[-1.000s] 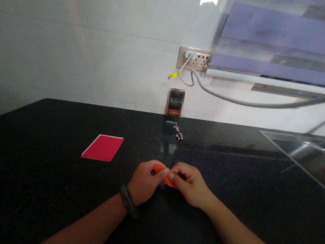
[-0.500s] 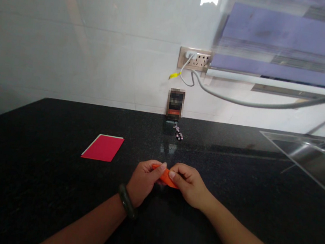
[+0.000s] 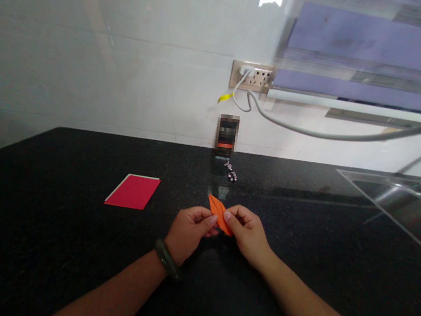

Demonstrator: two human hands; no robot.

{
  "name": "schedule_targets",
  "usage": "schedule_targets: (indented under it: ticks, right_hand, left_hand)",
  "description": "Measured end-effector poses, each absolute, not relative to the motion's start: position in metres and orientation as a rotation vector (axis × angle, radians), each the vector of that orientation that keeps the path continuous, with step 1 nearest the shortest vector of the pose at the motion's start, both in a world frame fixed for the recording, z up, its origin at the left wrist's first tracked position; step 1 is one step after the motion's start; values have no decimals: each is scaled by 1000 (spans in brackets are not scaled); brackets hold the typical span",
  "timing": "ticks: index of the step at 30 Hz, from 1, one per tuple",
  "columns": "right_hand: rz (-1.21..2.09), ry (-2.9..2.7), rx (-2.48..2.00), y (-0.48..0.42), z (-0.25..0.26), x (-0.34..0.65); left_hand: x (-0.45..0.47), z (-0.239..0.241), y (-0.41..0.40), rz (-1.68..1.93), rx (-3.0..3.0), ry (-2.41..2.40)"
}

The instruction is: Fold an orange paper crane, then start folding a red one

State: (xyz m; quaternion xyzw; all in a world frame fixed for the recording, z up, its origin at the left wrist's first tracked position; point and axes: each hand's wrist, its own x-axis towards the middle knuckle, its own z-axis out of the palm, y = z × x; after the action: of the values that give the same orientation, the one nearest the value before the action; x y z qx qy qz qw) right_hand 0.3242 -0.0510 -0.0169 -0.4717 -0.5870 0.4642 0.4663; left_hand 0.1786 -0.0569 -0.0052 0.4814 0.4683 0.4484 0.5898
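A small piece of folded orange paper (image 3: 217, 207) is pinched between both hands above the dark countertop (image 3: 71, 243). It is narrow, comes to a point at its far end and has a crease line along it. My left hand (image 3: 191, 229), with a dark green bangle at the wrist, grips the paper's left edge between thumb and fingers. My right hand (image 3: 249, 233) pinches its right side, the thumb lying on top. The fingers under the paper are partly hidden. To the left lies a stack of red paper (image 3: 133, 192) with a white edge showing.
A phone-like blurred device (image 3: 227, 134) leans against the wall, with a beaded strap (image 3: 230, 171) in front. A white cable (image 3: 312, 133) runs from the wall socket (image 3: 252, 76) to the right. A steel sink (image 3: 410, 206) is set in at the right.
The orange paper has turned, so its pointed end now sticks up and away from me between the hands. My right hand has risen slightly. The red stack stays put.
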Motion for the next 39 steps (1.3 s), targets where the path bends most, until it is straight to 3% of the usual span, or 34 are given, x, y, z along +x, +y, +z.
schedule_targets:
  ticks: [6,15,39]
  right_hand:
    - [1176,-1537,-1133,-54,-16,323]
    - [732,-1689,-1202,-55,-18,322]
    - [687,-1714,-1189,-52,-21,326]
  left_hand:
    - [178,-5,-58,1042,1144,1062]
    - [178,-6,-56,1040,1337,1203]
    - [178,-8,-59,1001,1515,1209]
